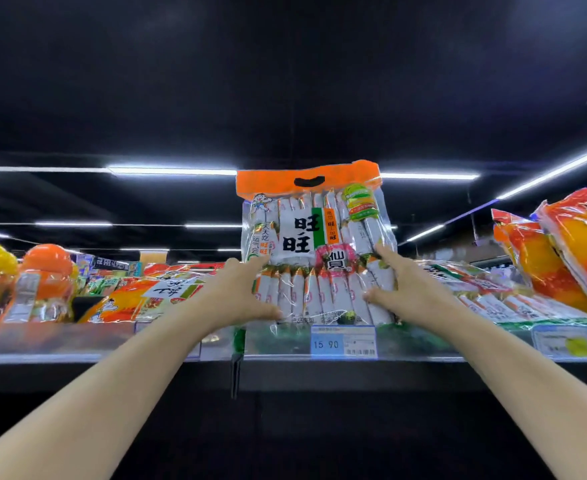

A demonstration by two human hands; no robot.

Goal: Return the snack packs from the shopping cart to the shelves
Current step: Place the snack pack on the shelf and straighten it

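Observation:
A large clear snack pack (311, 237) with an orange top handle strip and rows of white wrapped crackers stands upright on the top shelf (285, 344). My left hand (236, 292) grips its lower left side, thumb under the bottom corner. My right hand (403, 289) grips its lower right side, index finger stretched up along the edge. Both arms reach up from below. The shopping cart is out of view.
Similar packs (486, 292) lie flat to the right, and orange packs (569, 251) lean at the far right. More flat orange packs (146, 296) and jars with yellow and orange lids (42, 282) fill the left. A price tag reading 15.90 (343, 342) hangs on the shelf edge.

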